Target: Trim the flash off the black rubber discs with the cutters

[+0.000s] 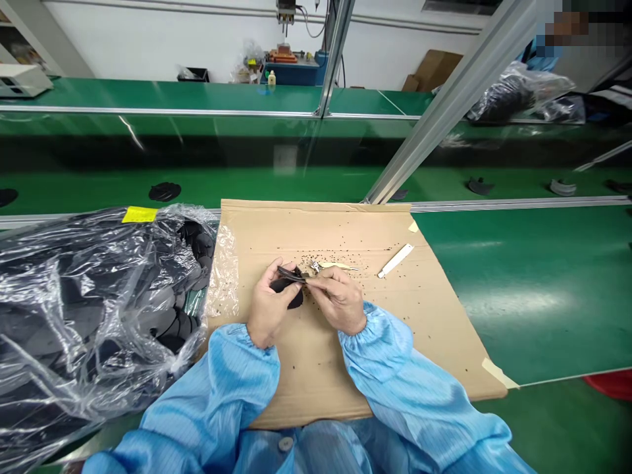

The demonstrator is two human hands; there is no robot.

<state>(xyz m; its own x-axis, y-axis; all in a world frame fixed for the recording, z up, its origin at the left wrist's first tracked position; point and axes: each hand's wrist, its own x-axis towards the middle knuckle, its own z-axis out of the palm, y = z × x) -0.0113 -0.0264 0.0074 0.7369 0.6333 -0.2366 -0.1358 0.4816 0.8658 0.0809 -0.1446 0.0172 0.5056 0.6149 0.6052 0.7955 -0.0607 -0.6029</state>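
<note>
My left hand [271, 303] is closed on a thin, curved black piece [292, 275] above a cardboard sheet [345, 368]. The thumb and fingers of my right hand [340, 299] pinch the right end of the same piece. A dark rounded part of it hangs below my left fingers. Just behind my hands, a small metal tool with a pale yellow handle [338, 266] lies on the cardboard among many black crumbs. To the right lies a white strip-shaped tool [395, 261].
A large clear plastic bag [99, 316] of dark pieces fills the left side. Behind the cardboard runs a green belt [276, 187] carrying dark pieces, such as one at left [164, 191]. A slanted metal post [444, 105] rises at the cardboard's back right corner.
</note>
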